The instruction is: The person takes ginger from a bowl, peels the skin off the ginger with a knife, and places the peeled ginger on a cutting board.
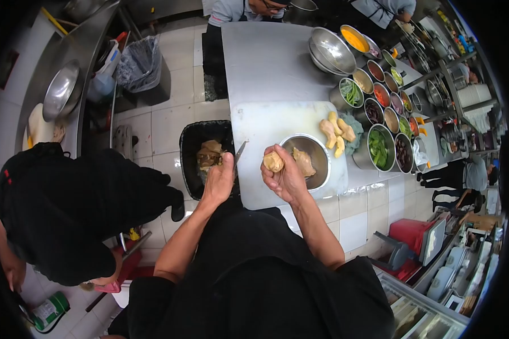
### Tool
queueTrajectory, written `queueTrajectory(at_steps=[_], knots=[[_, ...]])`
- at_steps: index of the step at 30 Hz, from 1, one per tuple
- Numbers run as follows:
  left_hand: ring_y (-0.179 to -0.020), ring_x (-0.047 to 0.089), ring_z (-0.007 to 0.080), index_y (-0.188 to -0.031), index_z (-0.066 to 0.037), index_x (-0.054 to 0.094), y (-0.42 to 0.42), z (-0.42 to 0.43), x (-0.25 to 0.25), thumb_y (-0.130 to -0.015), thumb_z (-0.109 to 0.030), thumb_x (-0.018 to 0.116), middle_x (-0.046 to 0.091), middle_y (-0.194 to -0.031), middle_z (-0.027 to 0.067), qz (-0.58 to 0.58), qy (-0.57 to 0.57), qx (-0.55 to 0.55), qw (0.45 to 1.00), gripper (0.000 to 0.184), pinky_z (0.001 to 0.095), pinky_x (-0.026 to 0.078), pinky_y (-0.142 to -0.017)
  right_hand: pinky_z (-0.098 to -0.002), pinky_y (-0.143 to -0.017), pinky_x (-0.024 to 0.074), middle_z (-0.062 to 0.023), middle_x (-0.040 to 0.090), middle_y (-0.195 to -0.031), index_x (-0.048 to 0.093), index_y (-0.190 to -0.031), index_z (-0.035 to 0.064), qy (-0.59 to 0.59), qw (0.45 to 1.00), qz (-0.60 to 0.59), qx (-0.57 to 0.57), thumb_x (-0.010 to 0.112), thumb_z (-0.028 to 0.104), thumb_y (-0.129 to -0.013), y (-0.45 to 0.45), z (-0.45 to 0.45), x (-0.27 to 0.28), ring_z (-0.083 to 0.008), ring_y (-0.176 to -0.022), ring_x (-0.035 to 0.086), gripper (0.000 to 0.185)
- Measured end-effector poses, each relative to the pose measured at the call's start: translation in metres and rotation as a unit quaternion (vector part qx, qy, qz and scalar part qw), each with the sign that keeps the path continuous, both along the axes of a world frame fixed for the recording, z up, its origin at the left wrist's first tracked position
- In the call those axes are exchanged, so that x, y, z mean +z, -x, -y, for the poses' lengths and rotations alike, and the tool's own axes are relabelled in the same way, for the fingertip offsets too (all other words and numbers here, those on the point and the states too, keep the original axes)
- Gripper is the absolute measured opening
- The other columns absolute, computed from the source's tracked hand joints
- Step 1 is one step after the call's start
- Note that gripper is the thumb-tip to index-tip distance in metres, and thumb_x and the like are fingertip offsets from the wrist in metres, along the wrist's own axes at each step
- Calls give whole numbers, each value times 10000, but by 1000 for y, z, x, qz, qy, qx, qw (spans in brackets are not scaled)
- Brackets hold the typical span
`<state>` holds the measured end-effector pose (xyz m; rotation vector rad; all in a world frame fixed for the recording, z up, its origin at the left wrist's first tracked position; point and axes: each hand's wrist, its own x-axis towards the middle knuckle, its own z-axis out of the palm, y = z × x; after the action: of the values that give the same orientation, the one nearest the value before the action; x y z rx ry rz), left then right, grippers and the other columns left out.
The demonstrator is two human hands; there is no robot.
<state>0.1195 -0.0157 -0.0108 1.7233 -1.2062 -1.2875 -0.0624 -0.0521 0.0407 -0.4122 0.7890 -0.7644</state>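
A broad grey steel table (pixel 271 62) carries a rectangular white cutting board (pixel 260 124); a black-lined bin (pixel 186 169) with brown scraps (pixel 210 153) stands just beside it. On the board rest a round silvery metal bowl (pixel 323 161), containing a knobbly tan ginger piece (pixel 304 162), and yellow ginger roots (pixel 327 132). The right hand (pixel 288 179) has fingers curled round a tan ginger chunk (pixel 274 162) beside the bowl; the left hand (pixel 218 182) grips a slim metal-bladed knife (pixel 240 152).

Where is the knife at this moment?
In the head view, the knife is in the left hand, left of centre, its blade seen against the left edge of the white cutting board, beside the black bin.
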Motion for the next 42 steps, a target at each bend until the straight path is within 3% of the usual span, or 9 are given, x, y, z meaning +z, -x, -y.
queueTrajectory(at_steps=[5,6,9,13,28,31,37,40,42], knots=[[-463,422,224,-604,29,520,5,-1,25,-787,-609,638,463,-496,119,65,148,-69,984,674,358,386,-486,-220,-345,277,-49,472,-631,468,-960,112,35,998,41,-25,379,337,-982,-7,-6,-7,-101,-477,424,243],[-467,428,141,-619,-9,496,7,0,33,-702,-596,735,442,-499,46,100,160,-95,977,639,305,377,-454,-221,-348,286,-48,470,-629,466,-960,105,40,998,31,-44,375,316,-980,-12,-9,-6,-103,-486,430,231],[-414,513,230,-594,9,526,17,0,43,-635,-639,750,501,-478,105,139,257,-102,951,687,356,430,-440,-195,-356,264,-30,457,-662,458,-963,105,82,990,-9,-110,384,316,-980,-28,-16,-8,-97,-476,399,224],[-425,562,253,-595,7,519,21,4,48,-617,-675,740,522,-481,116,151,281,-87,944,718,350,455,-435,-184,-381,271,-20,466,-693,456,-991,86,134,987,-56,-71,331,356,-1011,-22,-19,4,-72,-517,406,298],[-459,551,323,-669,13,518,24,4,25,-789,-648,597,499,-503,154,112,291,-82,947,676,352,432,-444,-186,-355,274,14,506,-667,482,-924,114,87,975,-113,-172,383,360,-1002,-35,-28,5,-48,-460,417,276],[-491,605,282,-673,6,526,24,4,21,-812,-646,571,548,-525,141,139,254,-106,951,667,336,453,-459,-192,-351,266,19,493,-654,468,-896,125,80,971,-88,-208,406,342,-999,-38,-29,1,-47,-450,409,247],[-556,645,180,-723,25,586,32,-1,21,-875,-606,519,627,-592,105,7,150,-105,983,653,314,494,-510,-208,-330,250,18,444,-595,432,-819,118,75,960,-104,-250,454,331,-996,-40,-30,6,-45,-431,377,277],[-544,641,339,-687,38,573,42,-7,23,-887,-560,534,595,-560,186,-48,166,-67,983,631,366,494,-501,-217,-333,252,17,443,-584,421,-800,118,123,950,-87,-275,462,297,-994,-40,-29,-6,-47,-435,386,267],[-544,638,341,-694,40,580,42,-7,20,-894,-533,541,593,-559,188,-19,176,-69,982,608,375,495,-503,-218,-341,257,17,443,-585,413,-790,120,130,946,-99,-279,457,274,-995,-39,-29,-10,-47,-436,384,260]])
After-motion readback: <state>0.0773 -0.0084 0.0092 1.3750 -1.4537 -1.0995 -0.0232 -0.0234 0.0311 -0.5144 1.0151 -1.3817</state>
